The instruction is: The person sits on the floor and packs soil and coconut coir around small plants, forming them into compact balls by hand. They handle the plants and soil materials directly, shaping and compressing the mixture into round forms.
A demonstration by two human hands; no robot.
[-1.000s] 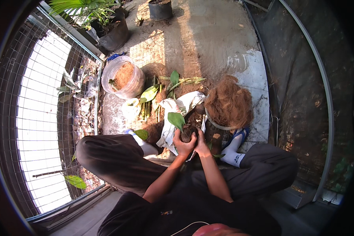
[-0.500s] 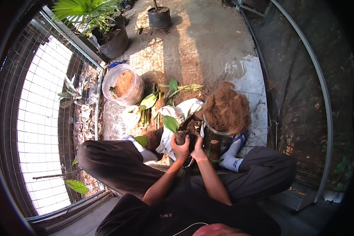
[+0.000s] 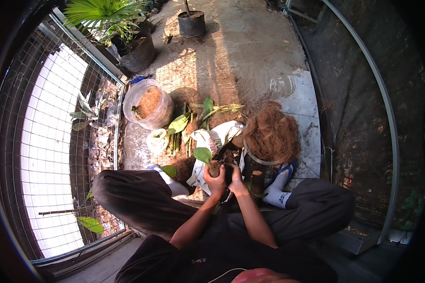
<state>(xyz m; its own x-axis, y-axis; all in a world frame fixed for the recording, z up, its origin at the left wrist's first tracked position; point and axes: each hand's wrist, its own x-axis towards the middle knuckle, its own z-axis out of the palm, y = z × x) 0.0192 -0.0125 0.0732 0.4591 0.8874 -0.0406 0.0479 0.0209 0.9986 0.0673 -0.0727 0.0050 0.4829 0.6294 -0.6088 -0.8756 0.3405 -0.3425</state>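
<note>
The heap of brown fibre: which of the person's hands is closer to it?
Right. In the picture, the right hand is below and left of the heap; the left hand is farther left, holding the leafy plant.

one held plant [image 3: 203, 155], one sack [image 3: 225, 131], two socks [image 3: 277, 196]

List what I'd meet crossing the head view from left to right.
Grey wire-mesh panel → clear round plastic tub → small plant with a broad green leaf → bare right hand → heap of tangled brown fibre → tall dark sheeting.
</note>
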